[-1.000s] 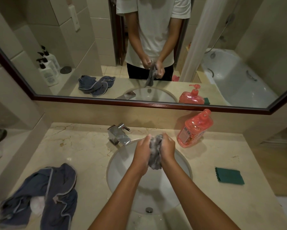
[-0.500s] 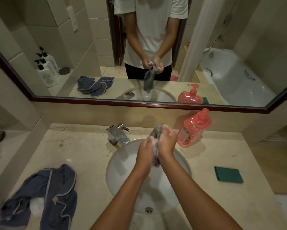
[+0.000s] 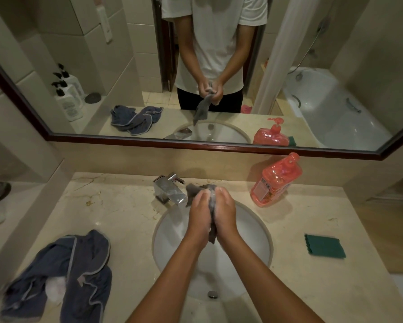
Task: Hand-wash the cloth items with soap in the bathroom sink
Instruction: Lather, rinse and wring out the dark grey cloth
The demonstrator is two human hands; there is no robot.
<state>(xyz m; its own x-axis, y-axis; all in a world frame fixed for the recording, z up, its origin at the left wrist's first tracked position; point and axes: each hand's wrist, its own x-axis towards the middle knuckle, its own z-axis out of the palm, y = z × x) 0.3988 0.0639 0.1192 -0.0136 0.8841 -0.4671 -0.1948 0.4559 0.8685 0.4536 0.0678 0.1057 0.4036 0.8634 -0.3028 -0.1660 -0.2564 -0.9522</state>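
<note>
A: Starting at the far left of the counter [image 3: 126, 206], there's one dark blue towel [image 3: 63, 276] lying crumpled, with a patch of white foam [image 3: 54, 285] sitting in its folds.

B: Its lower edge runs off the bottom of the view, so the full shape is cut off. Further in, one chrome tap [image 3: 170, 187] stands at the back of the sink [image 3: 261, 231].

A: And right beside that tap, the action: the left hand [image 3: 199, 217] and the right hand [image 3: 225, 214] are pressed together over the basin, palms facing, with one small grey cloth [image 3: 194, 190] squeezed between them.

B: Fingers curl around it on both sides. A corner pokes out on top near the tap, a tail hangs below the wrists, and suds show between the palms. The middle of the cloth is hidden by the hands.

A: The forearms cover much of the bowl, though the drain [image 3: 211, 294] shows below.

B: Moving right, one red soap bottle [image 3: 275, 180] with a pump stands behind the rim, apart from the hands. Its label is too small to read.

A: Further right, one green sponge [image 3: 325, 245] lies flat on the counter, well apart from the sink.

B: Above it all, the mirror [image 3: 312, 145] repeats the scene, and shows three white pump bottles [image 3: 68, 94] at left and a bathtub [image 3: 331, 113] at right.
</note>
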